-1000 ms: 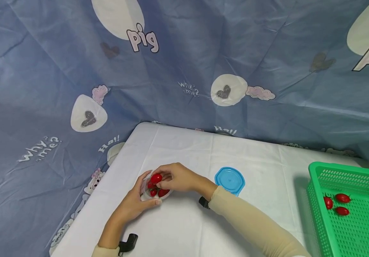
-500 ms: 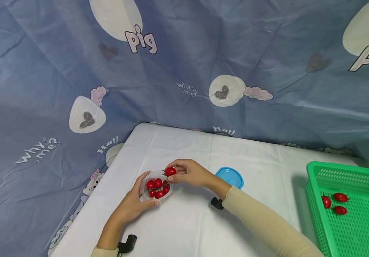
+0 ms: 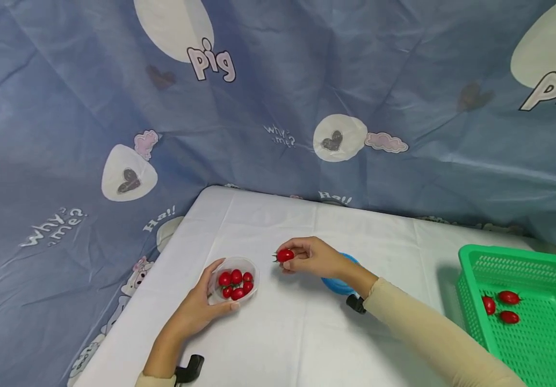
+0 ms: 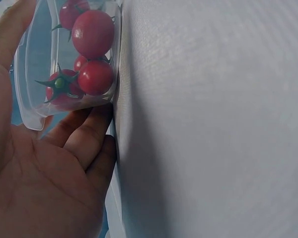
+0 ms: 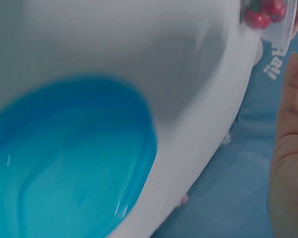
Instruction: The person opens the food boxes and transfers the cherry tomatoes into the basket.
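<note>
My left hand [image 3: 195, 307] grips a clear plastic food container [image 3: 240, 263] on the table, thumb on the near side and fingers on the far side. Several red cherry tomatoes [image 3: 237, 293] with green stems lie inside it. In the left wrist view, the fingertips [image 4: 103, 119] rest against the container wall [image 4: 35, 106], low beside the tabletop. To the right of the container, my right hand [image 3: 317, 259] pinches one cherry tomato [image 3: 284, 255] above the table, stem pointing left. The right wrist view shows part of this hand [image 5: 290, 163], but the pinched tomato is out of sight there.
A blue lid [image 3: 338, 286] lies on the white tablecloth [image 3: 278, 333], partly covered by my right forearm. At the right stands a green basket [image 3: 524, 251] with a few cherry tomatoes [image 3: 508, 297] in it. A patterned blue cloth [image 3: 258, 80] hangs behind the table.
My right hand has lifted a cherry tomato out of the container and carried it to the right, over the table. The left hand keeps its hold on the container.
</note>
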